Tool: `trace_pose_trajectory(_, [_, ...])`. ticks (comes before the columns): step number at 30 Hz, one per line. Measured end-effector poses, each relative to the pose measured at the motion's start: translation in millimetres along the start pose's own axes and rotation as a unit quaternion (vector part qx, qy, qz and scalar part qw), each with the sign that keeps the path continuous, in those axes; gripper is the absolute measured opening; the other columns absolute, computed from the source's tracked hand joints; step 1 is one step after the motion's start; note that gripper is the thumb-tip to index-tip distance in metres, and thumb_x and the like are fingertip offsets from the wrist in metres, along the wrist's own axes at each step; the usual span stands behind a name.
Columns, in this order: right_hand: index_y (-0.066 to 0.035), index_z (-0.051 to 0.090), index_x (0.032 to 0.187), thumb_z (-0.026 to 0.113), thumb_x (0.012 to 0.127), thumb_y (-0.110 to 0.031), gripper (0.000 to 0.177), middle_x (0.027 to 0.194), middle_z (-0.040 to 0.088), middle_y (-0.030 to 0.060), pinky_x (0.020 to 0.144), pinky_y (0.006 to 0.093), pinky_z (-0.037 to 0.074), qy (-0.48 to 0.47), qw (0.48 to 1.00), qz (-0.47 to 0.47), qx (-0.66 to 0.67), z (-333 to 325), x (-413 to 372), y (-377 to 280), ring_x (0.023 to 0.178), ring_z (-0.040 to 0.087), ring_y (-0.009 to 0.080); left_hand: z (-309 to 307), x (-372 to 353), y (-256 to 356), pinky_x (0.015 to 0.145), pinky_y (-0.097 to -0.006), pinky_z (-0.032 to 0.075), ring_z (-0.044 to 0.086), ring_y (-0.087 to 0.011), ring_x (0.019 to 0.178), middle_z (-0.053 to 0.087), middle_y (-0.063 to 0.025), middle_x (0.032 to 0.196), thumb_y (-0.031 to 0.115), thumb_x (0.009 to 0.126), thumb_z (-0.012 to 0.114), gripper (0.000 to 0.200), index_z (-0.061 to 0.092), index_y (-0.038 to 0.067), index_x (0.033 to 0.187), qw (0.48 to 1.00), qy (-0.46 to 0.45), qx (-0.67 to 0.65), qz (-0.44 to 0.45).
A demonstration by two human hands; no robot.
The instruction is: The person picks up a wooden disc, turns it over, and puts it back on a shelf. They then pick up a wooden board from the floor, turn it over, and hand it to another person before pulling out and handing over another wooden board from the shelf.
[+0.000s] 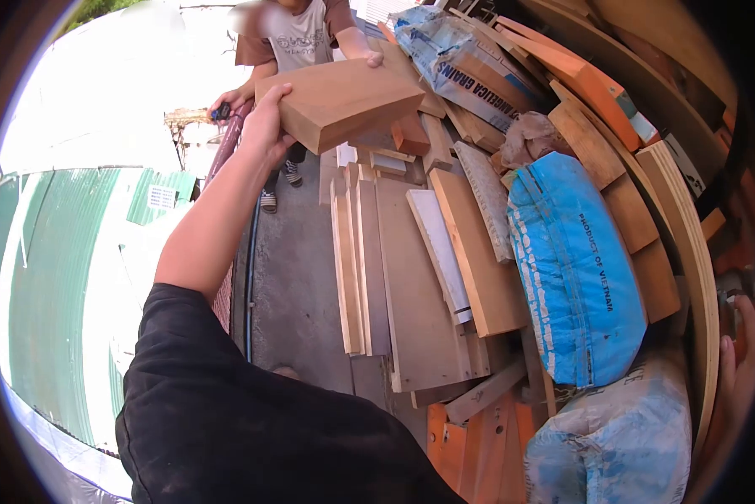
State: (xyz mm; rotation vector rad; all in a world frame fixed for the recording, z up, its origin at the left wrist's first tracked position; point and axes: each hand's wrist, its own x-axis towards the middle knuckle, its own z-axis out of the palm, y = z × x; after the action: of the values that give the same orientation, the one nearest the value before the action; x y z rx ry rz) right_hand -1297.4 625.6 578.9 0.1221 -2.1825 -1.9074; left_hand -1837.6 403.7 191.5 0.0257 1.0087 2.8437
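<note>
At arm's length, my left hand is closed on the near left edge of a brown, box-shaped wooden block. Another person's hand touches the block's far edge. That person's other hand is beside a small black object, left of the block. At the dim right border, my right hand shows only in part, its fingers raised and apart. It is beside a tall plywood edge, and I make out nothing held in it.
Planks and boards lie stacked in the middle. Blue sacks and a printed bag rest among them. Orange wood pieces lie low in front. A railing borders the grey walkway on the left.
</note>
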Motion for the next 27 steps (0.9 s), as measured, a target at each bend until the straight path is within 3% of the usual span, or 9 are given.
trace_pose_trajectory(5, [-0.018, 0.073, 0.117, 0.063, 0.098, -0.054, 0.042, 0.133, 0.060, 0.0169, 0.104, 0.0595, 0.042, -0.004, 1.000, 0.005, 0.011, 1, 0, 0, 0.131, 0.052, 0.0427, 5, 14, -2, 0.107, -0.0468, 0.051, 0.056, -0.0275, 0.131, 0.050, -0.0142, 0.145, 0.039, 0.096, 0.067, 0.067, 0.040, 0.007, 0.149, 1.000, -0.009, 0.017, 0.001])
trace_pose_trajectory(7, [-0.008, 0.069, 0.116, 0.068, 0.084, -0.030, 0.038, 0.139, 0.056, 0.0189, 0.117, 0.0550, 0.034, -0.058, 0.979, 0.175, 0.081, 31, -42, 3, 0.139, 0.046, 0.0428, -2, 35, -2, 0.108, -0.0457, 0.050, 0.055, -0.0291, 0.131, 0.048, -0.0136, 0.147, 0.040, 0.097, 0.067, 0.070, 0.037, 0.007, 0.151, 1.000, -0.013, 0.002, -0.018])
trace_pose_trajectory(9, [-0.005, 0.069, 0.116, 0.068, 0.085, -0.030, 0.039, 0.140, 0.056, 0.0197, 0.116, 0.0538, 0.035, -0.063, 0.956, 0.240, 0.155, 21, -31, -9, 0.138, 0.047, 0.0424, -13, 45, -4, 0.110, -0.0451, 0.049, 0.055, -0.0314, 0.132, 0.045, -0.0145, 0.148, 0.042, 0.097, 0.067, 0.075, 0.033, 0.007, 0.153, 0.999, -0.015, -0.008, -0.029])
trace_pose_trajectory(12, [-0.009, 0.072, 0.117, 0.067, 0.094, -0.046, 0.044, 0.136, 0.060, 0.0179, 0.106, 0.0556, 0.043, -0.007, 0.962, 0.182, 0.205, -5, 15, -19, 0.130, 0.054, 0.0412, -28, 53, -2, 0.111, -0.0456, 0.049, 0.052, -0.0363, 0.135, 0.040, -0.0194, 0.149, 0.047, 0.097, 0.067, 0.083, 0.027, 0.005, 0.156, 0.999, -0.003, -0.023, -0.038])
trace_pose_trajectory(15, [-0.009, 0.071, 0.115, 0.076, 0.078, -0.029, 0.042, 0.139, 0.059, 0.0140, 0.117, 0.0546, 0.036, -0.033, 0.988, 0.140, 0.061, -2, 5, -15, 0.138, 0.048, 0.0397, -61, 87, -9, 0.114, -0.0461, 0.045, 0.047, -0.0393, 0.139, 0.038, -0.0245, 0.148, 0.053, 0.095, 0.066, 0.091, 0.023, 0.003, 0.157, 0.998, -0.037, -0.014, -0.050])
trace_pose_trajectory(18, [-0.011, 0.073, 0.110, 0.079, 0.074, -0.029, 0.040, 0.135, 0.060, 0.0125, 0.118, 0.0565, 0.033, -0.044, 0.991, 0.126, 0.023, -2, -10, -7, 0.140, 0.047, 0.0400, -82, 90, -14, 0.108, -0.0394, 0.047, 0.053, -0.0298, 0.136, 0.049, -0.0197, 0.145, 0.072, 0.093, 0.059, 0.102, 0.026, -0.001, 0.158, 0.995, -0.045, 0.017, -0.083])
trace_pose_trajectory(19, [-0.011, 0.073, 0.108, 0.080, 0.074, -0.030, 0.040, 0.134, 0.060, 0.0124, 0.118, 0.0553, 0.034, -0.040, 0.991, 0.127, 0.029, -1, -10, -6, 0.140, 0.048, 0.0393, -95, 96, -18, 0.103, -0.0374, 0.056, 0.065, -0.0288, 0.119, 0.058, -0.0207, 0.133, 0.074, 0.088, 0.065, 0.108, 0.033, -0.006, 0.152, 0.991, -0.056, 0.026, -0.116])
trace_pose_trajectory(24, [-0.013, 0.075, 0.107, 0.081, 0.073, -0.035, 0.041, 0.132, 0.061, 0.0119, 0.117, 0.0533, 0.035, -0.032, 0.990, 0.127, 0.041, -1, -13, -4, 0.138, 0.049, 0.0382, -108, 102, -28, 0.096, -0.0354, 0.059, 0.067, -0.0246, 0.116, 0.060, -0.0180, 0.135, 0.074, 0.087, 0.068, 0.120, 0.014, -0.006, 0.159, 0.994, -0.060, 0.023, -0.084])
trace_pose_trajectory(27, [-0.014, 0.076, 0.108, 0.081, 0.073, -0.038, 0.043, 0.132, 0.061, 0.0114, 0.116, 0.0545, 0.036, -0.026, 0.991, 0.124, 0.046, 1, -12, -1, 0.138, 0.050, 0.0380, -100, 85, -30, 0.079, -0.0278, 0.056, 0.066, -0.0165, 0.099, 0.063, -0.0131, 0.132, 0.071, 0.093, 0.062, 0.099, 0.034, 0.002, 0.157, 0.983, -0.053, 0.156, -0.083])
